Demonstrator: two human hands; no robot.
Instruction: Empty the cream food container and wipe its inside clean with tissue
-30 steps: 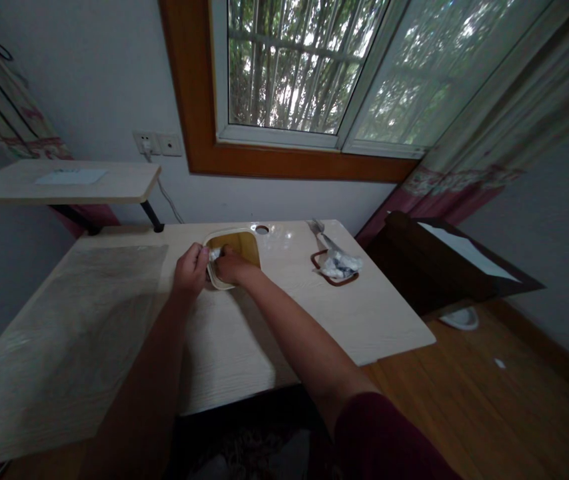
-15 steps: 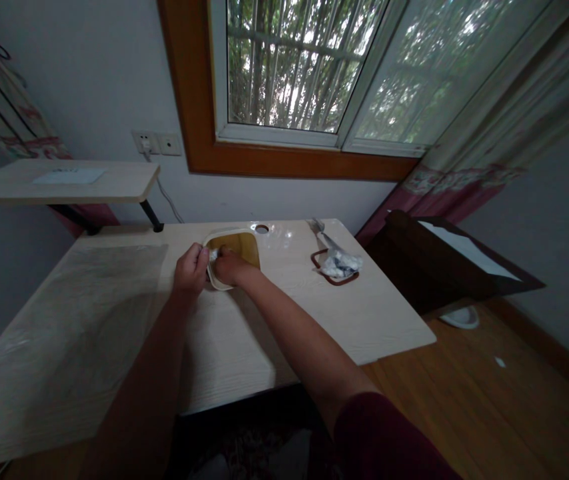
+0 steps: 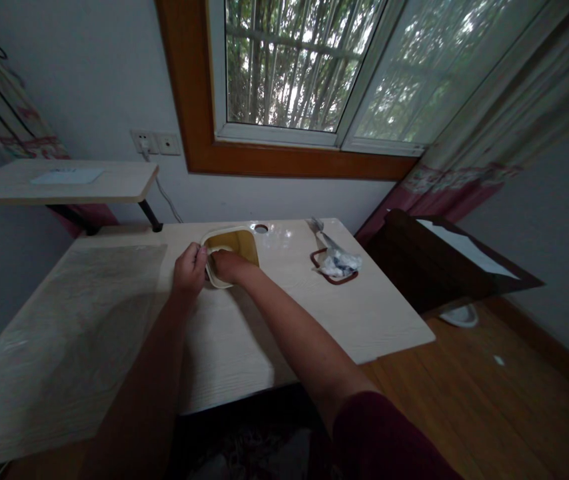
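Observation:
A rounded-rectangular container (image 3: pixel 247 247) with a pale rim and a yellow-brown inside stands on the table, tipped slightly. My left hand (image 3: pixel 190 267) is closed on its left wall, with the thumb at the rim. Inside the container reaches my right hand (image 3: pixel 228 265), its fingers curled down against the left inner side. Those fingertips are hidden, and a pale patch shows beside them; what they hold, if anything, I cannot make out.
On the right of the table (image 3: pixel 284 333) lie a brown-edged, lid-like frame (image 3: pixel 338 283) and a crumpled clear plastic bag (image 3: pixel 339 262). A clear sheet (image 3: pixel 99 313) covers the left side. A raised shelf (image 3: pixel 129 183) stands at back left; a dark box (image 3: pixel 414 260) is beyond the right edge.
My right hand has shifted slightly inside the container, and the whitish, crumpled-looking bit near its fingers shows less. My left hand keeps its grip on the wall.

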